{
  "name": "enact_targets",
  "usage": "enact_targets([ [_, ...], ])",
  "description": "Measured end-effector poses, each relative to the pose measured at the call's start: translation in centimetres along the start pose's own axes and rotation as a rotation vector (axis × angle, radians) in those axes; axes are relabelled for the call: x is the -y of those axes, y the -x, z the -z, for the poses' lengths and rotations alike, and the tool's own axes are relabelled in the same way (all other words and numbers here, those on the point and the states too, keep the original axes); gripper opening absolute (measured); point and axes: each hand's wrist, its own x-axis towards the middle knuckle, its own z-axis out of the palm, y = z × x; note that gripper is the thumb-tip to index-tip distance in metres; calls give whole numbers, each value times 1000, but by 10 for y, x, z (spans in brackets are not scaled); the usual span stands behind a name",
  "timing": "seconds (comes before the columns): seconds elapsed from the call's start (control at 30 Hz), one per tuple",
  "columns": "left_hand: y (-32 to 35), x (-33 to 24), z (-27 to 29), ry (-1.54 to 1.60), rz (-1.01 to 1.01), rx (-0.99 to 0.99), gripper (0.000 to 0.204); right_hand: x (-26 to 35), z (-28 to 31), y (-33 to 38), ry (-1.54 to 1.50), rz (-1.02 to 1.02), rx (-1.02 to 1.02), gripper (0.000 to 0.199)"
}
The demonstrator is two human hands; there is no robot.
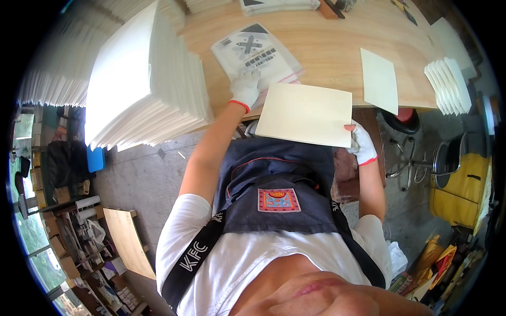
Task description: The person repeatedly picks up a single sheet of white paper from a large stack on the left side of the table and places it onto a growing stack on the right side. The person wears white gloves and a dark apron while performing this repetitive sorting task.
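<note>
My right hand, in a white glove with a red cuff and a bare thumb tip, grips the lower right corner of a cream paper pad or board. This rectangular piece is held tilted over the table's front edge, in front of my apron. Left of it, my left hand, also gloved in white, rests with its fingers on the near end of a clear plastic bag with black print. The bag lies flat on the table and seems to have more bags under it.
Tall stacks of white paper sheets stand on the wooden table at left. Another cream sheet lies right, overhanging the front edge. Farther right sits a fanned white stack. More bags lie at the back. A swivel chair stands below.
</note>
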Motion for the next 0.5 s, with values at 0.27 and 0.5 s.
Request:
enact_targets([
  [0.27, 5, 13, 10, 183, 29, -84, 24, -20, 33, -38, -109, 34, 227, 26],
  [0.5, 10, 19, 29, 764, 96, -74, 26, -72, -19, -29, -508, 33, 86, 15],
])
